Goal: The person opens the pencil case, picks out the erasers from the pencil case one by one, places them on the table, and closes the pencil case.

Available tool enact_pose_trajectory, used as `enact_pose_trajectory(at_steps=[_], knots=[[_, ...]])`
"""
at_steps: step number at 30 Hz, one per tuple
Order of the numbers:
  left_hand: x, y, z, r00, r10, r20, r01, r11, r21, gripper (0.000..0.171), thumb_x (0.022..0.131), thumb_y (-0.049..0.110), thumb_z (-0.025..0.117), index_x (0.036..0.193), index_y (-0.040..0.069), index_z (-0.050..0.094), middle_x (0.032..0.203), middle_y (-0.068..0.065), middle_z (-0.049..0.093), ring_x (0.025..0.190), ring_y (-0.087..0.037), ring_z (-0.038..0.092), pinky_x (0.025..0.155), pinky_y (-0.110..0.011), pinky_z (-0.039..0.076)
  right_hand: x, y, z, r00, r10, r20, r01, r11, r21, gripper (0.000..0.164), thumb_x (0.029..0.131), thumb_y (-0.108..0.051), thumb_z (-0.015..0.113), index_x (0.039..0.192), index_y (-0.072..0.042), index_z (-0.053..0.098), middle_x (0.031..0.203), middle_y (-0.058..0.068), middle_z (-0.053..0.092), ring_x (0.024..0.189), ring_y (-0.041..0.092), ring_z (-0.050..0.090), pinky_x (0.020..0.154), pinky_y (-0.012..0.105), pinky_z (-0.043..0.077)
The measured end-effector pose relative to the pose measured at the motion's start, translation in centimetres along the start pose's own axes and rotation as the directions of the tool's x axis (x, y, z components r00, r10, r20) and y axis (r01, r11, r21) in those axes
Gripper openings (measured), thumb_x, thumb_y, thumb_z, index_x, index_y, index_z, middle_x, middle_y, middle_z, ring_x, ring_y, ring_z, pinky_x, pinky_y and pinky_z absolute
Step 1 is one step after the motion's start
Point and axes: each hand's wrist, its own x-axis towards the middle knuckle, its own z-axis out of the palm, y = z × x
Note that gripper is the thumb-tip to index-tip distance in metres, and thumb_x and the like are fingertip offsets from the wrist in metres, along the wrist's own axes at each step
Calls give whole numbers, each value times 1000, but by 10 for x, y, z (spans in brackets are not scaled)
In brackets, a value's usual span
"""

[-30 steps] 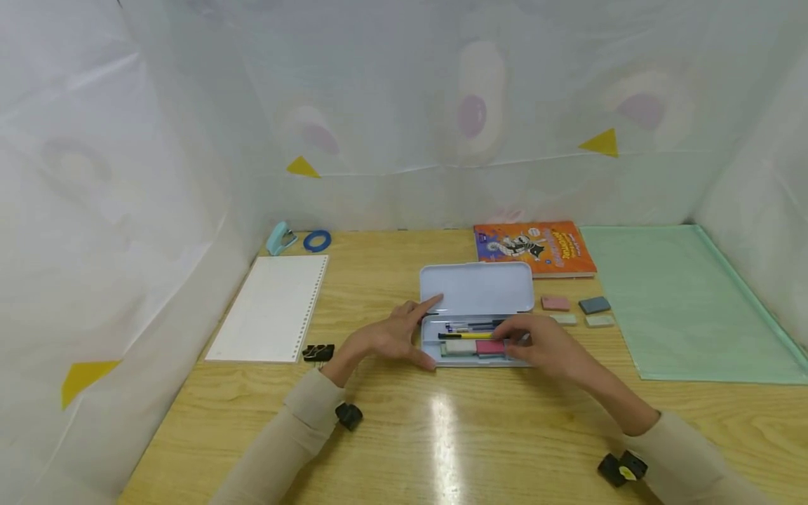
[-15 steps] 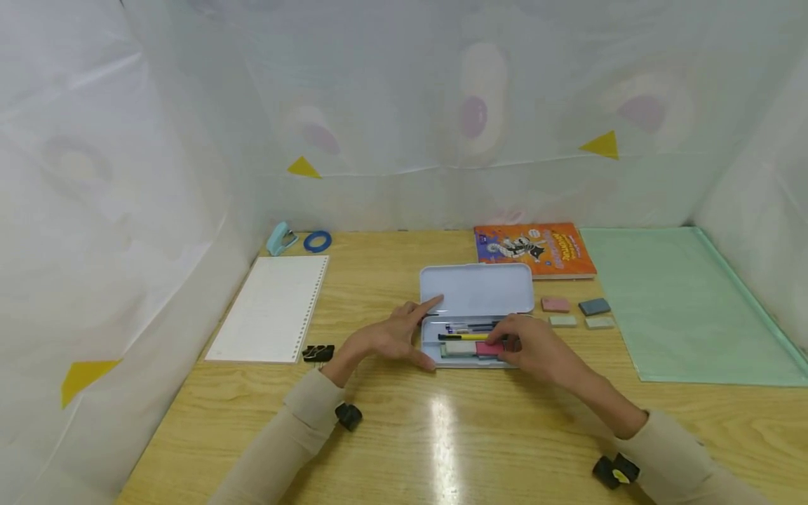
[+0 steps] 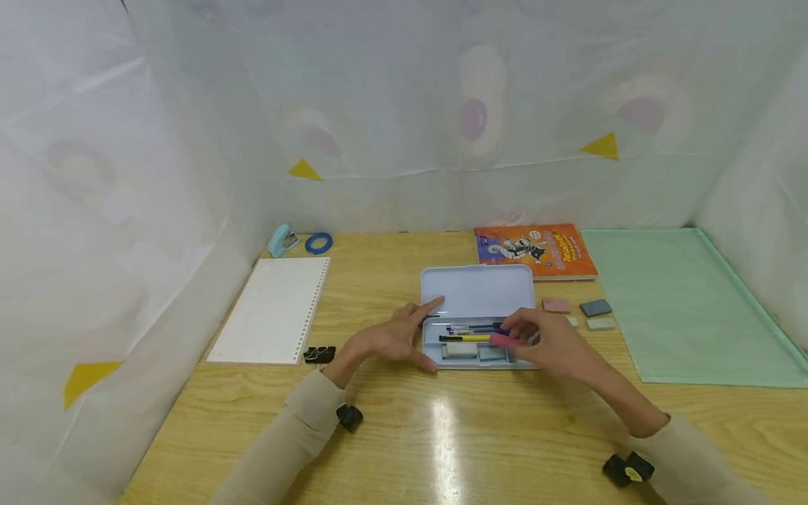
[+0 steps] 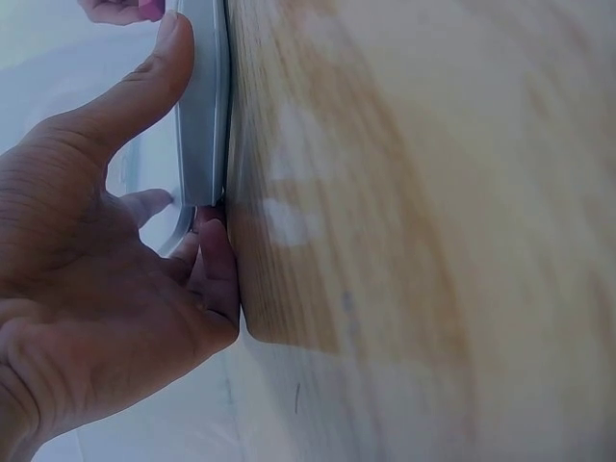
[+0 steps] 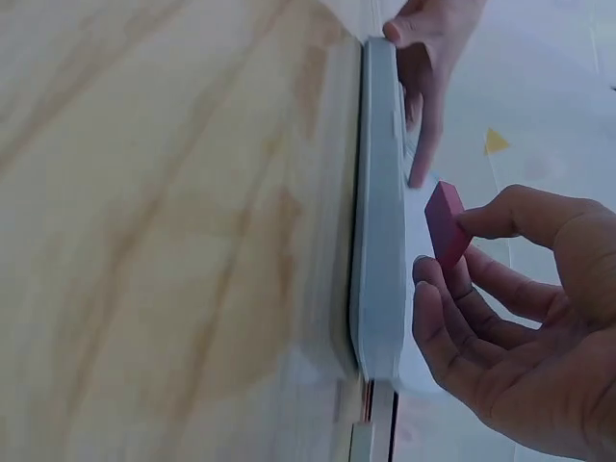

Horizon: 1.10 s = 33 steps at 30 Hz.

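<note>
A pale blue pencil case [image 3: 480, 286] lies with its lid raised on the wooden table. My left hand [image 3: 393, 338] holds its left end, thumb along the front wall and index finger reaching onto the lid. In the left wrist view the other fingers of my left hand [image 4: 106, 250] curl by the case's corner. My right hand [image 3: 550, 344] pinches a pink eraser [image 5: 446, 226] between thumb and fingers, just above the case. Inside sit a white eraser [image 3: 461, 350], a blue-grey eraser [image 3: 492, 353] and a yellow-and-black pen [image 3: 470, 338], with more pens behind.
Right of the case lie a pink eraser [image 3: 556, 306], a dark blue eraser [image 3: 596, 308] and a white eraser [image 3: 600, 324]. Behind is an orange book [image 3: 543, 254]; a green mat [image 3: 694, 301] is far right. Paper [image 3: 268, 308], binder clip [image 3: 319, 355], stapler [image 3: 281, 241] and tape [image 3: 318, 243] are left.
My right hand has taken hold of the pink eraser and lifted it from the case, uncovering the blue-grey eraser beneath. My left hand has stayed on the case.
</note>
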Motion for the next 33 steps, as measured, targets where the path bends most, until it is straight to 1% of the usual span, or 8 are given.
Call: enact_pose_trajectory(at_steps=[3,6,10,13,17,21,25,33], knots=[[0,0,0,1000,-2,0,2,1000,3,121,82,44,89,168,39,3,160,-15,28,145,-31,28,118,-56,30,-6,8,-11,999,-11,-42,12,1000,29,21,91,-6,79,111,-8,75,98,1,69,87,14,66,75,27,56],[1,0,0,1000,-4,1,4,1000,3,121,82,43,89,168,38,3,160,-15,28,145,-31,28,118,-55,30,-13,18,-22,998,12,-57,-6,994,109,22,94,-9,77,116,-8,74,107,6,71,93,13,68,79,25,57],[1,0,0,1000,-11,5,11,1000,1,121,82,44,89,168,39,3,159,-15,28,144,-31,28,118,-55,30,-21,30,-35,992,108,-61,-92,969,231,32,98,-18,75,127,-5,70,123,13,72,100,7,69,84,20,55],[1,1,-1,1000,-13,6,13,1000,1,122,82,44,89,168,38,3,160,-16,28,144,-31,29,118,-55,30,-26,38,-43,984,158,-77,-132,953,274,40,99,-22,74,132,-2,68,132,14,69,104,5,69,85,18,54],[0,2,-1,1000,-14,3,14,1000,4,121,82,43,89,168,37,4,160,-16,28,144,-32,29,118,-55,30,-33,47,-51,972,204,-112,-171,953,251,42,99,-26,74,133,-3,68,132,9,70,102,1,68,84,16,52],[-1,3,-1,1000,-15,-4,15,1000,4,121,82,42,89,168,35,5,159,-16,29,143,-31,30,118,-55,30,-37,55,-55,964,226,-137,-194,957,214,39,99,-25,74,131,-3,70,132,14,68,100,-3,66,82,13,50],[0,2,-1,1000,-15,-3,15,1000,4,121,82,42,89,168,35,4,160,-16,28,144,-32,29,119,-55,29,-37,60,-55,962,240,-127,-215,959,183,39,100,-23,73,131,0,69,134,22,65,99,-6,63,81,12,49],[-1,5,-1,1000,-10,-1,10,1000,8,122,82,42,89,169,34,3,161,-17,27,145,-32,29,119,-55,29,-35,62,-55,955,280,-98,-268,956,120,39,99,-24,74,128,2,69,128,22,68,96,-5,61,79,14,48]])
